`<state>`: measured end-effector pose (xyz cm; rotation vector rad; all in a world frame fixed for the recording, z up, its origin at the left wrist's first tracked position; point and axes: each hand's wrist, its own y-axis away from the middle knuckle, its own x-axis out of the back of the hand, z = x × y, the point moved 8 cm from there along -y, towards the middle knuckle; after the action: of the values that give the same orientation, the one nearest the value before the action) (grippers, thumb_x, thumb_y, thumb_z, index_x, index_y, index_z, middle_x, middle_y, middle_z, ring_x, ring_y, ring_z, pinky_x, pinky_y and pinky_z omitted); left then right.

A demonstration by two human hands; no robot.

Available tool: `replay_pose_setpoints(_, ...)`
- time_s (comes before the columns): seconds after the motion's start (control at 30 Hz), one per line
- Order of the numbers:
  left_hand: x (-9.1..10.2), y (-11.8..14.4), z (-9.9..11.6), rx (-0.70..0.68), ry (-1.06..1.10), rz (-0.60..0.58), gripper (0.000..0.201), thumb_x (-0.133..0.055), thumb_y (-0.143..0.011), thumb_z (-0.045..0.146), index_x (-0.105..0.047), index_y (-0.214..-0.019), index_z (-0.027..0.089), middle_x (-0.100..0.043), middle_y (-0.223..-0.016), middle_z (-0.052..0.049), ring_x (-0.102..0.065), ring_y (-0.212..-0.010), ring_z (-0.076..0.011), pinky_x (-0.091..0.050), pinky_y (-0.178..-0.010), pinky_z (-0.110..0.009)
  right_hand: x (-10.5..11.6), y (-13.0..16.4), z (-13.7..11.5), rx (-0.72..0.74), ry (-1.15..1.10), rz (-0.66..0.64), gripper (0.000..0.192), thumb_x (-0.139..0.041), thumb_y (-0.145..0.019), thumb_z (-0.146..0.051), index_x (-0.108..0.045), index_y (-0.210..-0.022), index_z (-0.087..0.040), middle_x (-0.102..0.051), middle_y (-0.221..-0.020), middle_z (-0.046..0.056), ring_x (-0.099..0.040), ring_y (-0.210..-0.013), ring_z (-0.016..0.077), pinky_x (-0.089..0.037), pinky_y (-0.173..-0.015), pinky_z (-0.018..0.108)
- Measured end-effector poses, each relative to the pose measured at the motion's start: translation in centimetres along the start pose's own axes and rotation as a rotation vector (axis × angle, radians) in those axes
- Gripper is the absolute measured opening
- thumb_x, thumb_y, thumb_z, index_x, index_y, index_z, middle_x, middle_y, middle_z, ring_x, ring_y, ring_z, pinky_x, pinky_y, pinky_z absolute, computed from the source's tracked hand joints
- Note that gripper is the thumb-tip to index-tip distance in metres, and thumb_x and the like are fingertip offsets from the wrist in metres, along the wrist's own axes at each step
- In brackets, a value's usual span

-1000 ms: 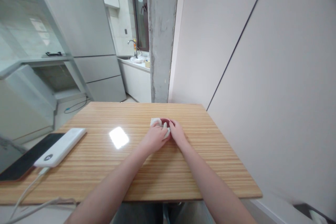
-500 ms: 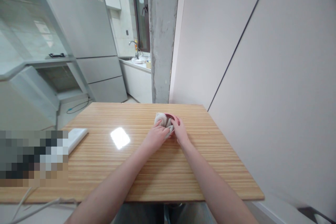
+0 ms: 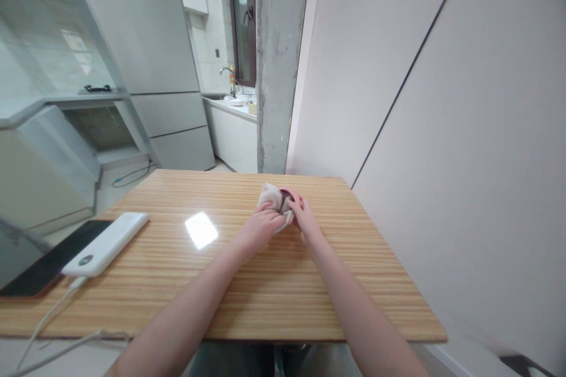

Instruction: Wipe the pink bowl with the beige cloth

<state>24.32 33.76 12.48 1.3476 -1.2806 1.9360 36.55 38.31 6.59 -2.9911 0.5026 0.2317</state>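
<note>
Near the far side of the wooden table (image 3: 247, 306), my left hand (image 3: 260, 227) is closed on a crumpled whitish cloth (image 3: 269, 194). The cloth is pressed against and partly into a pink round object (image 3: 292, 193), perhaps a bowl or cup; its kind is mostly hidden by the cloth and fingers. My right hand (image 3: 306, 219) grips that pink object from the right side, fingers curled over its rim and touching the cloth's edge. Both forearms reach forward across the table.
On the table's left lie a white power bank (image 3: 108, 244) with a cable (image 3: 50, 309) plugged in and a dark flat device (image 3: 53, 259). Beyond stand a fridge (image 3: 145, 41), a sink tap (image 3: 232, 79) and a grey pillar (image 3: 278, 70). A pale wall (image 3: 464, 188) borders the right.
My left hand and the cloth have shifted slightly left and up against the pink object. My right hand stays nearly in place. The view has tilted a little.
</note>
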Motion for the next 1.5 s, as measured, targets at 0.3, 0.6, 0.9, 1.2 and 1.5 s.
replay_pose_setpoints(0.3,0.3,-0.3,-0.8,0.126,0.091,0.024,0.026,-0.040,-0.085,0.010,-0.061,-0.096,0.021,-0.066,-0.102,-0.005,-0.043,-0.125,-0.0207,-0.026,-0.112,-0.044,1.0,-0.6,0.7,-0.009,-0.025,0.081,0.039,-0.064,-0.067,-0.038,-0.059,-0.101,-0.020,-0.069,-0.087,0.002,-0.064,-0.078,0.0185,-0.052,-0.069,0.030)
replay_pose_setpoints(0.6,0.0,-0.6,0.2,0.185,-0.015,0.047,0.012,-0.047,-0.089,0.027,-0.054,-0.090,0.018,-0.062,-0.095,-0.008,-0.052,-0.102,-0.0239,-0.044,-0.088,-0.042,0.1,1.0,1.2,0.035,-0.139,0.169,0.044,-0.066,-0.066,-0.040,-0.053,-0.103,-0.022,-0.064,-0.102,0.003,-0.061,-0.093,0.0181,-0.050,-0.083,0.030)
replay_pose_setpoints(0.9,-0.4,0.3,-1.4,0.047,0.054,-0.043,0.014,-0.046,-0.089,0.022,-0.058,-0.083,0.016,-0.058,-0.089,-0.006,-0.053,-0.088,-0.0185,-0.043,-0.081,-0.032,-0.8,0.8,1.1,-0.374,-0.140,-0.193,0.037,-0.064,-0.068,-0.040,-0.058,-0.102,-0.025,-0.066,-0.083,-0.001,-0.061,-0.070,0.0159,-0.049,-0.055,0.026)
replay_pose_setpoints(1.2,0.0,0.1,-2.2,0.229,0.070,0.042,0.020,-0.039,-0.092,0.023,-0.058,-0.090,0.017,-0.062,-0.095,-0.009,-0.053,-0.099,-0.0216,-0.044,-0.088,-0.037,-1.2,1.5,1.4,-0.204,-0.321,0.050,0.078,-0.073,-0.063,-0.032,-0.036,-0.131,-0.029,-0.066,-0.085,-0.001,-0.061,-0.068,0.0155,-0.049,-0.054,0.025)
replay_pose_setpoints(1.5,0.2,-0.1,-2.0,0.254,0.027,0.081,0.024,-0.042,-0.093,0.035,-0.056,-0.083,0.017,-0.061,-0.091,-0.008,-0.054,-0.093,-0.0213,-0.045,-0.082,-0.036,-1.8,1.8,1.0,-0.123,-0.377,0.028,0.091,-0.076,-0.061,-0.033,-0.029,-0.139,-0.028,-0.066,-0.106,0.003,-0.064,-0.094,0.0181,-0.052,-0.081,0.031)
